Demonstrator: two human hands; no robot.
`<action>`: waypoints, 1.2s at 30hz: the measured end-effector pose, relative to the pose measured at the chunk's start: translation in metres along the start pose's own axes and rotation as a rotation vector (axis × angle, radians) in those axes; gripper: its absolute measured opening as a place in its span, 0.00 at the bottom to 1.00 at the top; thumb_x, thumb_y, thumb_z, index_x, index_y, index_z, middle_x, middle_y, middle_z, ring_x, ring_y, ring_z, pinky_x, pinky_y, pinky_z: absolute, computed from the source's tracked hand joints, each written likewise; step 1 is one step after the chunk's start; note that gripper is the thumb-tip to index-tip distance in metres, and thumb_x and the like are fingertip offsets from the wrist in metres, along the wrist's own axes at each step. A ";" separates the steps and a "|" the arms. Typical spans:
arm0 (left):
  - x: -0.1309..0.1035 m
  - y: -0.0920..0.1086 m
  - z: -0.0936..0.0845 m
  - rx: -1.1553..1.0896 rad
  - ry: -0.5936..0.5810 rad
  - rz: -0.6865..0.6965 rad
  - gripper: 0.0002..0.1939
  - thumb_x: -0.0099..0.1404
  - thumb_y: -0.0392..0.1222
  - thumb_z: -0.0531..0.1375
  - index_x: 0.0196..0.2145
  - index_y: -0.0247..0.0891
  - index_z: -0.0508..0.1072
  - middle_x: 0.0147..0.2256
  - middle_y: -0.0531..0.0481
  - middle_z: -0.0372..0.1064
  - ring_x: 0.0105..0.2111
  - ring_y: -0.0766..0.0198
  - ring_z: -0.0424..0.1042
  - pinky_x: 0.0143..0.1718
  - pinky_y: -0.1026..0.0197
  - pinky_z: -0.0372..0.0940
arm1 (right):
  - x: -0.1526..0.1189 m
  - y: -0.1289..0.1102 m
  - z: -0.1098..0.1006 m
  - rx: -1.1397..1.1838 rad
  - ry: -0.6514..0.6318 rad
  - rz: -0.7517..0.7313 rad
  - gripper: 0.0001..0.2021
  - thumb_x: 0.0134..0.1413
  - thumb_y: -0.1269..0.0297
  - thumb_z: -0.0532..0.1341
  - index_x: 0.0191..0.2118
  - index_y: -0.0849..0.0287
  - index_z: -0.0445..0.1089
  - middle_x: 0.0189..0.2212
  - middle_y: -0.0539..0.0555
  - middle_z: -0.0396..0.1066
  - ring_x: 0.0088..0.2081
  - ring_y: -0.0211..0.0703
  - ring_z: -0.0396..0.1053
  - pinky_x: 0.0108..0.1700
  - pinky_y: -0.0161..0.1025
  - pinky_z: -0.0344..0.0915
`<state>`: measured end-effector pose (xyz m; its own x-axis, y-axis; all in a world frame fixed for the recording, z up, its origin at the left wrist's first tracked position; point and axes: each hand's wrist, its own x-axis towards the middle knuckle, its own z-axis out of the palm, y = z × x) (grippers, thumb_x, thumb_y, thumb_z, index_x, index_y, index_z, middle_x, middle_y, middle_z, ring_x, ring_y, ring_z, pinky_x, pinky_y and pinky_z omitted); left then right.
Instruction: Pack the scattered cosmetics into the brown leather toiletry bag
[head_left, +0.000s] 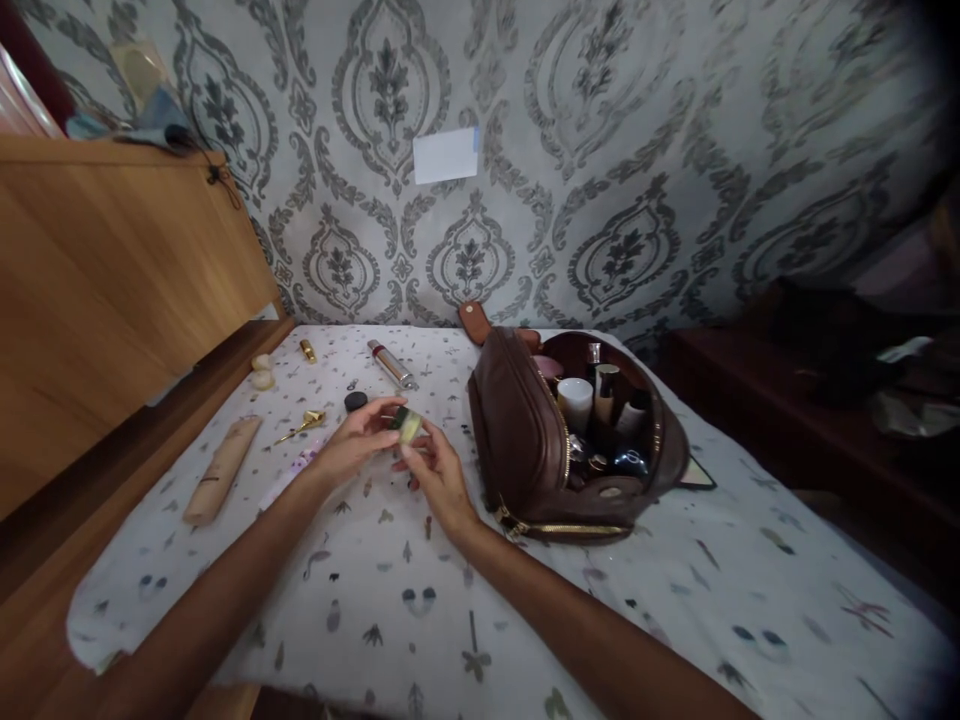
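A small jar with a dark green end and a pale yellow body is held between my two hands, above the patterned cloth. My left hand pinches its dark end with the fingertips. From the other side, the thumb and fingers of my right hand close on the pale end. Print on the jar is too blurred to read. To the right stands an unzipped brown toiletry bag. Inside it are a white jar, a bottle with beige contents and several other cosmetics, partly hidden by the bag's walls.
Around my left hand lie a beige tube, a gold hair clip, a black round cap, a silver tube and a small gold tube. A wooden cabinet borders the table's left; patterned wallpaper rises behind.
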<state>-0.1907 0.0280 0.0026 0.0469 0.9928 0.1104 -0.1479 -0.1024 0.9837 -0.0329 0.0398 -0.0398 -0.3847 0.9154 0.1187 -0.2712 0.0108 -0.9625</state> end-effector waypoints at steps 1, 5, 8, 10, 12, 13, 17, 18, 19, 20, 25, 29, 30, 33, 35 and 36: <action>-0.001 -0.002 0.001 -0.004 -0.012 0.012 0.27 0.53 0.42 0.71 0.51 0.42 0.75 0.44 0.48 0.71 0.46 0.57 0.69 0.47 0.59 0.63 | 0.000 -0.001 0.000 0.005 -0.004 -0.002 0.29 0.53 0.51 0.63 0.58 0.55 0.59 0.40 0.53 0.69 0.29 0.40 0.74 0.21 0.31 0.60; -0.003 -0.012 -0.001 -0.052 -0.018 0.035 0.26 0.53 0.40 0.71 0.51 0.41 0.75 0.46 0.46 0.71 0.49 0.56 0.68 0.50 0.59 0.61 | 0.001 -0.001 -0.002 0.051 0.016 -0.001 0.26 0.53 0.51 0.63 0.55 0.55 0.61 0.37 0.53 0.70 0.29 0.41 0.74 0.21 0.31 0.60; -0.005 -0.018 -0.002 -0.112 -0.026 0.028 0.26 0.53 0.40 0.71 0.51 0.41 0.75 0.48 0.45 0.70 0.49 0.56 0.67 0.48 0.60 0.63 | 0.002 0.001 -0.002 0.079 0.024 0.004 0.24 0.51 0.53 0.65 0.52 0.54 0.61 0.35 0.51 0.70 0.31 0.42 0.74 0.21 0.30 0.60; -0.008 -0.019 -0.002 -0.147 -0.032 0.013 0.26 0.54 0.41 0.71 0.51 0.42 0.75 0.48 0.45 0.69 0.49 0.55 0.67 0.44 0.60 0.65 | 0.002 0.001 -0.001 0.088 0.024 0.006 0.25 0.48 0.55 0.67 0.50 0.53 0.61 0.35 0.50 0.69 0.32 0.42 0.74 0.21 0.30 0.60; -0.010 -0.019 0.000 -0.164 -0.028 -0.002 0.25 0.55 0.42 0.70 0.51 0.43 0.74 0.48 0.45 0.68 0.49 0.54 0.67 0.43 0.59 0.66 | 0.002 -0.001 0.000 0.088 0.027 0.004 0.25 0.47 0.57 0.67 0.50 0.53 0.61 0.36 0.50 0.69 0.31 0.41 0.73 0.21 0.29 0.59; -0.011 -0.019 0.001 -0.169 -0.023 -0.009 0.25 0.56 0.42 0.70 0.52 0.43 0.74 0.48 0.45 0.68 0.49 0.54 0.68 0.43 0.59 0.67 | 0.001 -0.001 0.001 0.085 0.034 0.000 0.25 0.46 0.58 0.68 0.49 0.53 0.61 0.37 0.50 0.69 0.30 0.39 0.72 0.21 0.29 0.59; -0.011 -0.018 0.002 -0.204 0.018 -0.027 0.22 0.56 0.44 0.70 0.49 0.41 0.76 0.48 0.45 0.69 0.47 0.55 0.70 0.45 0.57 0.67 | -0.001 -0.004 0.001 0.057 0.074 -0.045 0.24 0.43 0.63 0.69 0.48 0.52 0.62 0.41 0.50 0.68 0.31 0.36 0.70 0.23 0.29 0.61; -0.011 -0.019 0.002 -0.211 0.030 -0.031 0.22 0.55 0.44 0.71 0.47 0.40 0.76 0.47 0.45 0.69 0.47 0.55 0.71 0.45 0.57 0.67 | -0.002 -0.004 0.001 0.046 0.076 -0.056 0.24 0.43 0.64 0.69 0.47 0.52 0.62 0.42 0.50 0.68 0.31 0.36 0.70 0.24 0.29 0.62; -0.010 -0.019 0.002 -0.216 0.042 -0.035 0.21 0.54 0.44 0.72 0.46 0.40 0.76 0.46 0.45 0.70 0.46 0.55 0.71 0.46 0.57 0.67 | -0.002 -0.003 0.002 0.036 0.074 -0.065 0.24 0.42 0.65 0.69 0.47 0.53 0.62 0.42 0.50 0.67 0.32 0.36 0.70 0.25 0.29 0.62; -0.010 -0.021 0.002 -0.216 0.052 -0.035 0.22 0.53 0.45 0.72 0.45 0.39 0.77 0.46 0.45 0.70 0.46 0.55 0.71 0.46 0.57 0.67 | -0.002 -0.003 0.002 0.025 0.072 -0.070 0.24 0.42 0.66 0.69 0.47 0.53 0.62 0.43 0.50 0.67 0.32 0.36 0.70 0.26 0.29 0.62; -0.010 -0.023 0.002 -0.137 0.090 0.022 0.24 0.50 0.45 0.74 0.44 0.39 0.78 0.45 0.45 0.72 0.49 0.54 0.69 0.51 0.56 0.63 | -0.002 0.000 0.002 -0.004 0.081 -0.086 0.22 0.45 0.62 0.68 0.45 0.54 0.61 0.43 0.50 0.66 0.31 0.35 0.69 0.29 0.31 0.63; -0.012 -0.021 0.002 -0.073 0.097 0.050 0.24 0.50 0.44 0.74 0.45 0.41 0.77 0.47 0.45 0.72 0.52 0.52 0.67 0.55 0.55 0.61 | -0.001 0.004 0.001 -0.053 0.090 -0.102 0.22 0.45 0.60 0.69 0.44 0.55 0.61 0.43 0.51 0.67 0.35 0.37 0.70 0.35 0.35 0.67; -0.013 -0.020 0.002 -0.061 0.091 0.052 0.24 0.50 0.44 0.74 0.45 0.41 0.77 0.48 0.45 0.72 0.52 0.52 0.68 0.54 0.55 0.61 | 0.000 0.005 0.000 -0.072 0.093 -0.106 0.22 0.44 0.60 0.69 0.44 0.55 0.62 0.43 0.52 0.68 0.37 0.39 0.70 0.37 0.36 0.67; -0.014 -0.020 0.002 -0.035 0.058 0.052 0.26 0.51 0.42 0.73 0.48 0.42 0.75 0.50 0.46 0.72 0.52 0.52 0.68 0.54 0.55 0.62 | 0.001 0.006 0.000 -0.106 0.073 -0.115 0.24 0.43 0.61 0.70 0.47 0.55 0.63 0.44 0.54 0.71 0.44 0.45 0.71 0.39 0.38 0.68; -0.014 -0.020 0.003 -0.035 0.029 0.050 0.28 0.51 0.42 0.73 0.50 0.43 0.74 0.50 0.46 0.72 0.53 0.52 0.68 0.55 0.54 0.61 | 0.002 0.005 0.000 -0.082 0.046 -0.121 0.26 0.42 0.61 0.71 0.49 0.55 0.64 0.46 0.56 0.73 0.47 0.48 0.71 0.41 0.39 0.68; -0.014 -0.020 0.003 -0.039 0.014 0.051 0.29 0.51 0.42 0.73 0.51 0.43 0.73 0.51 0.46 0.71 0.54 0.52 0.67 0.56 0.54 0.61 | 0.002 0.004 0.000 -0.054 0.036 -0.123 0.26 0.42 0.61 0.71 0.49 0.55 0.64 0.47 0.56 0.73 0.48 0.48 0.71 0.43 0.40 0.69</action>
<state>-0.1851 0.0159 -0.0180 0.0242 0.9871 0.1581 -0.1878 -0.1509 0.9706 -0.0347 0.0420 -0.0437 -0.3193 0.9196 0.2288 -0.2663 0.1446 -0.9530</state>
